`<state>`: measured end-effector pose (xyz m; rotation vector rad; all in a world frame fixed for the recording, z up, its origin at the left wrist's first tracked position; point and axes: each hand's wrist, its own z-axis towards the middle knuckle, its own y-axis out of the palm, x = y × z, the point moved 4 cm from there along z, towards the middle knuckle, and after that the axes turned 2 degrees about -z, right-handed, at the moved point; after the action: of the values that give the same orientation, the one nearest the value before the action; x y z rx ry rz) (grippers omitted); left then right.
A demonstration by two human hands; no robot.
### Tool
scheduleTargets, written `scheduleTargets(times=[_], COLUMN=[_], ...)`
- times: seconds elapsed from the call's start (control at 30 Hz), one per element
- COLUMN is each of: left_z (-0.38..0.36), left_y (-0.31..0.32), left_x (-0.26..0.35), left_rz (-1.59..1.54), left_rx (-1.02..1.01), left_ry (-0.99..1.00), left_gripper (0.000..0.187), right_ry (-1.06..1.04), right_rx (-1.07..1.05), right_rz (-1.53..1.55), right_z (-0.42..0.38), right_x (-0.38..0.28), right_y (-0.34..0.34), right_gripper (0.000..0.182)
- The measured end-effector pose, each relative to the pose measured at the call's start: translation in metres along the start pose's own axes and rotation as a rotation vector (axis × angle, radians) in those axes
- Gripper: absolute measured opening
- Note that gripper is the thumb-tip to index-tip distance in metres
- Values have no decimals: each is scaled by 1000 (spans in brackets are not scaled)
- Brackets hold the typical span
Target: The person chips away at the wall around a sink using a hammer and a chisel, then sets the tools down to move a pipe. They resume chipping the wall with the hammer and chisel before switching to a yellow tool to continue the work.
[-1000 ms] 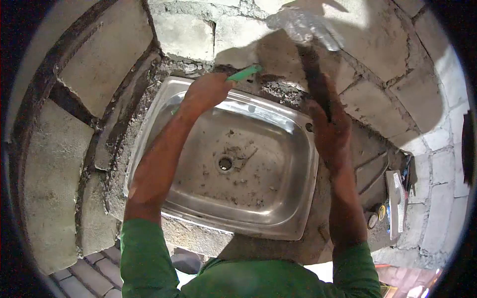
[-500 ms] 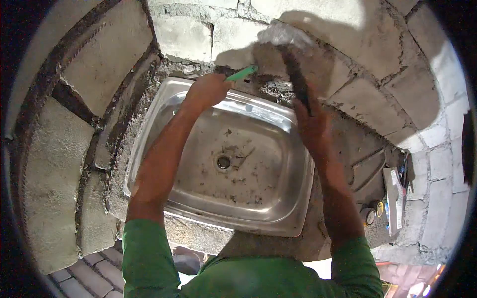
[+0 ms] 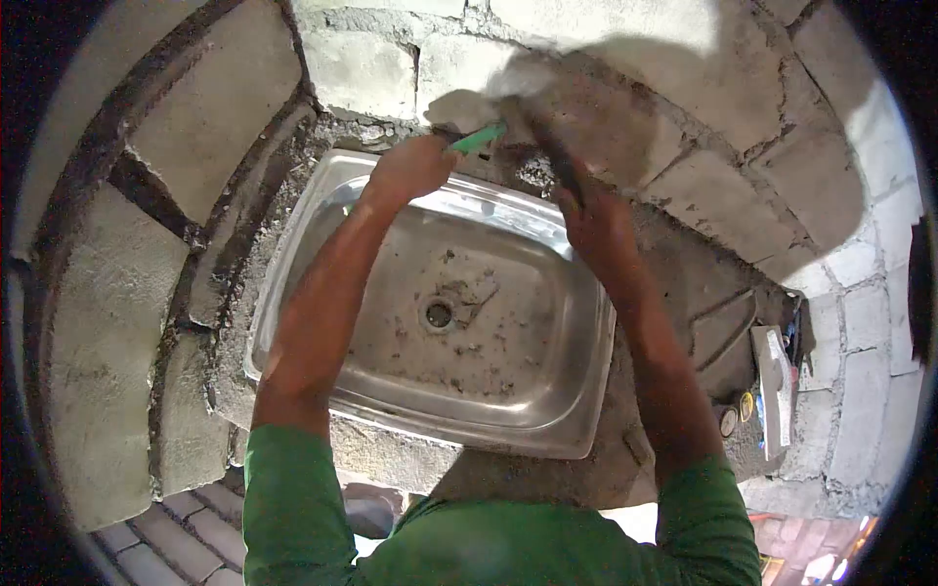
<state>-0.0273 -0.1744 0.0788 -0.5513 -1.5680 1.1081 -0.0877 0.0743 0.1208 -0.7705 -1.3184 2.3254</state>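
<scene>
My left hand is closed around a green chisel at the sink's back edge, by the foot of the block wall. The chisel's green end sticks out to the right of my fist; its other end is hidden. My right hand grips the dark handle of a hammer, whose pale head is smeared by motion just above and right of the chisel's end. Below both hands lies a stainless steel sink, its basin dotted with grit around the drain.
Rough block walls rise at the back and both sides. On the right of the ledge lie a bent rod, small round tins and a white-edged flat piece. Broken mortar lines the wall behind the sink.
My right hand and the hammer have moved left, bringing the hammer head closer to the chisel. My left hand stays nearly in place with the chisel.
</scene>
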Motion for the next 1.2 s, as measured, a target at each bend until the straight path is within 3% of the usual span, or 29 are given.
scheduleTargets(times=[0.1,0.17,0.27,0.33,0.37,0.43,0.47,0.5,0.57,0.63,0.7,0.73,0.8,0.83,0.9,0.93,0.97,1.03,1.17,1.2], left_z=[10,7,11,12,11,8,6,3,4,4,13,13,14,13,8,7,3,3,2,9], left_y=[-3,6,6,8,6,1,-2,-4,4,12,9,12,13,10,4,0,-3,-5,40,81], left_x=[4,-2,-3,-3,-2,3,5,7,3,-5,-7,-10,-11,-9,-3,0,3,3,-10,-23], left_rz=[33,73,108,134,101,67,58,49,82,97,65,59,22,21,34,37,32,37,56,-58], left_rx=[19,-35,-63,-75,-55,-32,-57,-88,-12,48,51,47,78,74,-3,5,-17,-32,3,179], left_ry=[44,-48,8,50,28,11,-18,-50,42,107,125,117,117,115,69,71,25,-7,21,140], left_gripper=[41,41,41,41,40,40,40,40,40,41,41,41,41,41,41,41,39,37,38,37], right_ry=[72,97,204,-117,-115,-108,-156,-159,86,144,101,100,76,79,-221,-278,-284,197,129,164], right_rx=[-103,-116,-41,418,419,377,154,158,-148,-181,75,65,287,283,533,355,362,-196,-98,-86], right_rz=[32,110,252,367,367,316,99,97,-32,135,168,168,506,507,314,173,172,44,115,234], right_z=[7,1,8,12,10,1,1,1,7,8,18,19,20,20,13,11,7,6,6,3], right_x=[11,-8,-33,-47,-45,-32,-13,-11,-3,-12,-33,-43,-55,-50,-42,-26,-16,10,-9,-13], right_y=[-4,-26,-59,-81,-74,-43,-21,-18,-9,-20,-53,-66,-92,-84,-60,-36,-30,-4,-42,-51], right_gripper=[45,45,44,46,46,51,53,53,51,49,44,44,43,43,43,45,45,44,44,44])
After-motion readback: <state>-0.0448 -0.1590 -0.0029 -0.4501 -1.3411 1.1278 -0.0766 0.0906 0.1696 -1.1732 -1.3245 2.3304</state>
